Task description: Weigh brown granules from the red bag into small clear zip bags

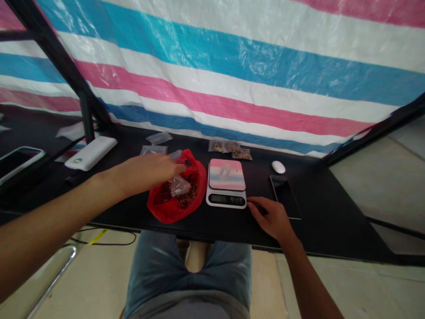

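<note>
My left hand reaches over a red plastic bag, its fingers closed on a small clear plastic bag. Loose brown dried bits lie inside the red bag, around the clear one. Just to the right stands a white kitchen scale with a small display; its shiny plate mirrors the striped sheet. My right hand rests on the table beside the scale's lower right corner, thumb and forefinger apart, holding nothing. Whether the forefinger touches the scale is hard to tell.
Behind the scale lie several filled clear bags. Flat clear bags lie behind the red bag. A white power bank is at left; a white mouse and dark phone are at right. A striped sheet hangs behind.
</note>
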Demonstrator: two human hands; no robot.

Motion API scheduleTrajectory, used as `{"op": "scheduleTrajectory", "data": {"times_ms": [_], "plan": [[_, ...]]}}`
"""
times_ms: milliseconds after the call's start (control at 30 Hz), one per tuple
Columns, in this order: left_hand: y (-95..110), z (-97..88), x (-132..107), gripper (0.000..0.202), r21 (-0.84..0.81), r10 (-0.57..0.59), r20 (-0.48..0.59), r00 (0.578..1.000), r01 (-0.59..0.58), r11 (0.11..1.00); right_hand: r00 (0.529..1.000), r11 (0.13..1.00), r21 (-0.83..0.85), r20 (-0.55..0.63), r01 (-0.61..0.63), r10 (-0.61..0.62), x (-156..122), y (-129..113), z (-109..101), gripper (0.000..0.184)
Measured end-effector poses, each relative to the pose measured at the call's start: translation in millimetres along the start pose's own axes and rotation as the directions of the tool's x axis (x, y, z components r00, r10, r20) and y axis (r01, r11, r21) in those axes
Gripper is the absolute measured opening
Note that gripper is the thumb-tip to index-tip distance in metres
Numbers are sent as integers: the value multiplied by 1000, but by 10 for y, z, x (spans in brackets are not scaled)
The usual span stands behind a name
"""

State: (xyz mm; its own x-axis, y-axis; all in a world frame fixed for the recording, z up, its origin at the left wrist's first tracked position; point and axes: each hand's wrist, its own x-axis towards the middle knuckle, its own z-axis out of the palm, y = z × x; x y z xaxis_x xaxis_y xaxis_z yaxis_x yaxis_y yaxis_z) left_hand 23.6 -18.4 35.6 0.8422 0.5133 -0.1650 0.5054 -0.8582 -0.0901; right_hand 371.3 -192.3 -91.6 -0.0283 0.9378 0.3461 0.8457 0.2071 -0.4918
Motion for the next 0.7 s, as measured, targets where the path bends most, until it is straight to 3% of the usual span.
{"op": "scheduleTrajectory", "data": {"times_ms": [67,167,300,467,700], "plan": [[2,-39,4,24,10,5,43,999,-5,1000,1000,1000,-7,0,-1,1,0,1,2,24],[-9,-71,20,15,31,15,52,999,-16,999,1000,1000,-18,3,3,-3,-1,2,1,25],[-68,-22,33,21,53,83,16,996,-84,995,1000,1000,-20,-2,11,-11,-4,5,-3,26],[-92,24,27,32,-84,186,-59,981,-190,978,1000,1000,-29,8,8,-8,4,-10,-7,27],[-86,19,15,24,-115,93,-110,990,-106,988,1000,1000,-26,18,-9,10,7,-22,-19,27]]}}
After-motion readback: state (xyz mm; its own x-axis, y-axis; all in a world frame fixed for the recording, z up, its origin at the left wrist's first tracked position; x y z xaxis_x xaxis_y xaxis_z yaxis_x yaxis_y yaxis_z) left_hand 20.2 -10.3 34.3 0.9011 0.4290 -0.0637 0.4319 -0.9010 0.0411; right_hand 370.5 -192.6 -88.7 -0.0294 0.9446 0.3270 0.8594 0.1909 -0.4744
